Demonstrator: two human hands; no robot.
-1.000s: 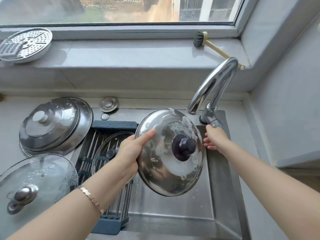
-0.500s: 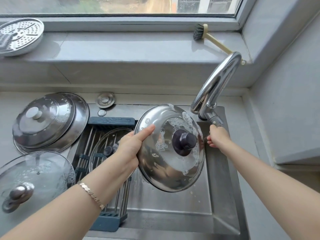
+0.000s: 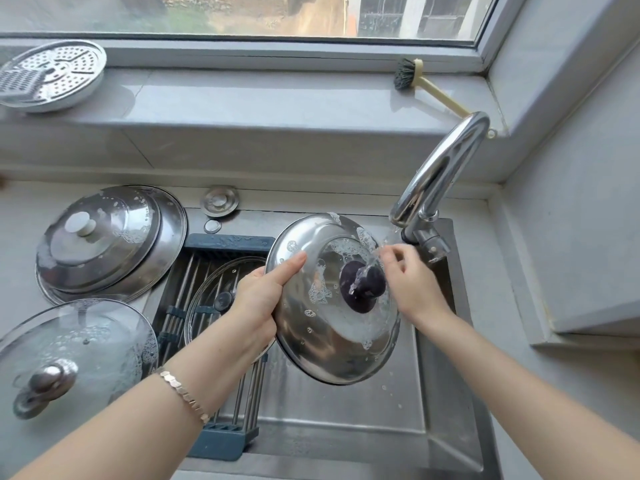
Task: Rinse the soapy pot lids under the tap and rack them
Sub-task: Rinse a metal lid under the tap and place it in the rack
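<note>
Four lids in view, only one under water. Sink [image 3: 346, 420] across lower centre, rack [image 3: 221, 441] along its left. Steel lid [image 3: 325, 344] at centre frame, tilted beneath tap [image 3: 440, 174], suds near dark knob [image 3: 362, 289]. Left hand [image 3: 258, 299] clamped on the left rim, thumb over the top. Right hand [image 3: 410, 282] loosely curled beside the knob, holding nothing, fingertips in the stream. Best turned slowly by the rim, foam rubbed off, underside rinsed too, then racked beside glass lid [image 3: 221, 299].
</note>
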